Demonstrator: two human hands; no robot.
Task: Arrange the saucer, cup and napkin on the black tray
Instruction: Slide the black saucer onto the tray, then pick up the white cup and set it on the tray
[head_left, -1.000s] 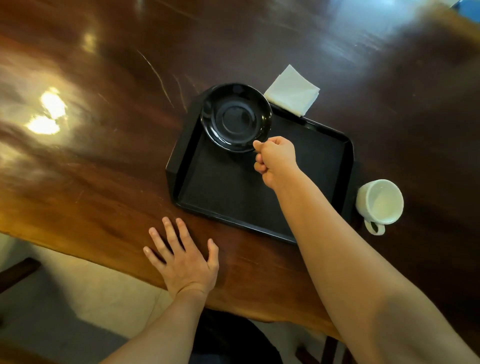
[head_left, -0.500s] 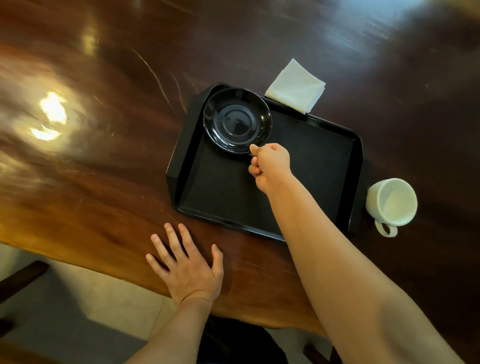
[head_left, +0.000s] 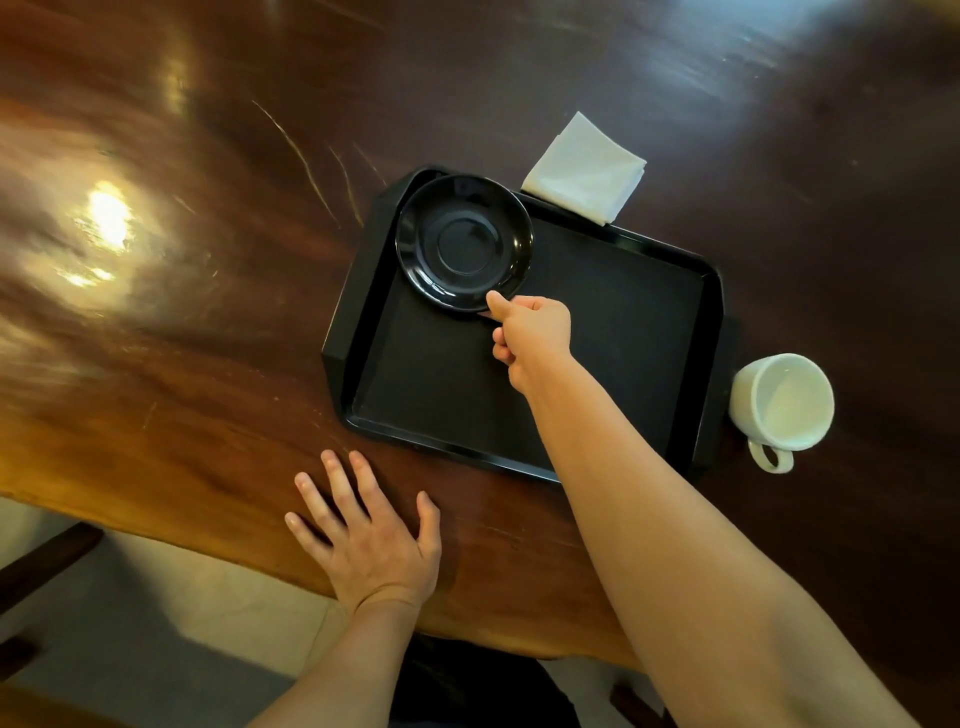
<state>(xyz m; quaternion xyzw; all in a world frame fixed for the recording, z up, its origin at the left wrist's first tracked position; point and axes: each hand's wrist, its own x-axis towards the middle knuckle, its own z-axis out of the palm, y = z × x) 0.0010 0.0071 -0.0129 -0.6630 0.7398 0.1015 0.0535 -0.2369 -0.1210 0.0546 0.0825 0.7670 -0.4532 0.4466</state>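
A glossy black saucer (head_left: 464, 242) sits in the far left corner of the black tray (head_left: 613, 322). My right hand (head_left: 530, 335) pinches the saucer's near rim, thumb on top. A folded white napkin (head_left: 586, 169) lies on the table just beyond the tray's far edge, touching it. A white cup (head_left: 782, 402) stands on the table right of the tray, handle toward me. My left hand (head_left: 366, 540) rests flat on the table near the front edge, fingers spread, holding nothing.
The dark polished wooden table (head_left: 208, 312) stretches left and beyond the tray, with bright light glare at the left. Its front edge runs just behind my left wrist, with pale floor (head_left: 156, 613) below.
The saucer has come down from over the tray's far left rim into the tray's corner, my right hand still gripping it. The left hand has stayed put.
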